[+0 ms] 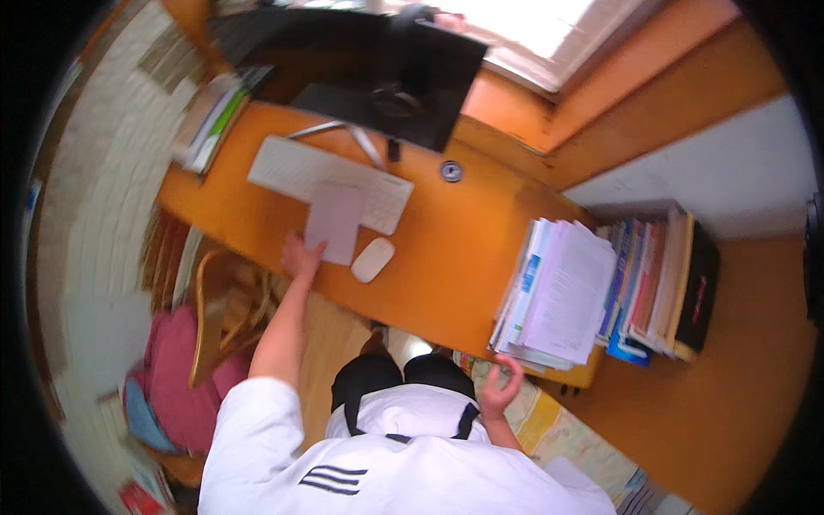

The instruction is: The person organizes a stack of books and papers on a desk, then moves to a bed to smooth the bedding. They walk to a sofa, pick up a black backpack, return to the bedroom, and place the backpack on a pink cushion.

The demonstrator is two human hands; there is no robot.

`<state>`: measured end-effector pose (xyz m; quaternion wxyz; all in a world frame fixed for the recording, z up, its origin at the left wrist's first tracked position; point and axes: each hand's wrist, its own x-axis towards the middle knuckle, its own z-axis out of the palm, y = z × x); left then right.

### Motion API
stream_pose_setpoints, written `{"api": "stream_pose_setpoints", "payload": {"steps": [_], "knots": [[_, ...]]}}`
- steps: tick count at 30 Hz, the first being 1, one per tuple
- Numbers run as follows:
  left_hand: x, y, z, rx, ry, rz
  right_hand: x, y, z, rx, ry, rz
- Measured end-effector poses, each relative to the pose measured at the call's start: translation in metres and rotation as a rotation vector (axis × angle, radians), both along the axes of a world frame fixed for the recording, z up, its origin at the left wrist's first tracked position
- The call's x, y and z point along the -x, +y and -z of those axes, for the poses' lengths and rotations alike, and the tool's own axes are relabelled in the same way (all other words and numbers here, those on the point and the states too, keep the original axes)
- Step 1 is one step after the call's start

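My left hand (301, 256) grips the lower left corner of a thin pale pinkish booklet or sheet (335, 222), thumb on top. The booklet overlaps the front of a white keyboard (290, 168) on the orange-brown wooden desk (438, 257). Just right of the booklet lies a white computer mouse (373, 260). My right hand (501, 388) is near the desk's front edge, below a stack of papers (566, 293); its fingers are curled apart and nothing shows in them.
A dark monitor (412, 77) on metal legs stands at the back, with a small round object (451, 171) nearby. Books (215, 129) sit at the desk's left end, more books (644, 277) at the right. A wooden chair (201, 322) with a pink cloth (177, 380) is at left.
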<state>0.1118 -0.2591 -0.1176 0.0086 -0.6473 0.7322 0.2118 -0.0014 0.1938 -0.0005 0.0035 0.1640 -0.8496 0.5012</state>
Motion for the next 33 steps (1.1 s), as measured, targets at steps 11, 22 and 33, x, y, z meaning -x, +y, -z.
{"api": "stream_pose_setpoints", "payload": {"steps": [11,22,33], "knots": [[-0.039,0.02,-0.084,-0.421,0.969,-0.139,-0.024,-0.022,-0.032,0.044,0.092,-0.016],[0.169,0.216,-0.296,-0.444,0.688,1.204,0.076,0.032,-0.1,0.874,-0.549,-0.125],[0.366,0.315,-0.242,-0.028,0.122,1.789,0.117,0.107,-0.042,0.646,-0.661,0.053]]}}
